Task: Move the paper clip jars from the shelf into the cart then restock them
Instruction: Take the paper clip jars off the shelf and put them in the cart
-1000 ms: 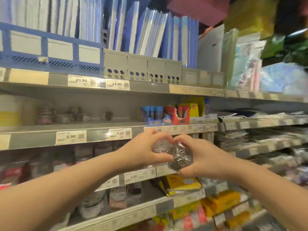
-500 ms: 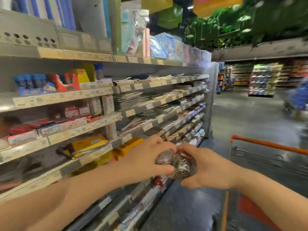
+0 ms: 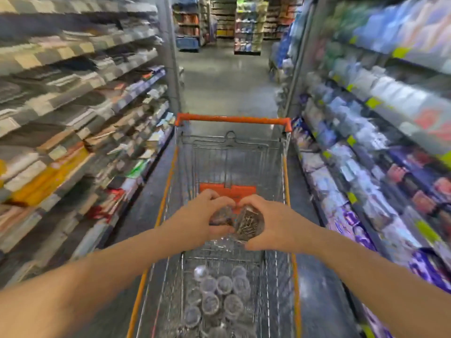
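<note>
Gripping clip-filled jars (image 3: 249,224), the left hand (image 3: 195,220) and right hand (image 3: 275,225) hover over the cart (image 3: 231,119) (more jars (image 3: 219,293) lie inside)

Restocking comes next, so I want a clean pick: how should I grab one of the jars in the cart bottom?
Probably best: come straight down from above and grip a jar round its lid. Their round tops face up, they sit packed together, and the wire walls of the cart block a sideways reach.
</note>
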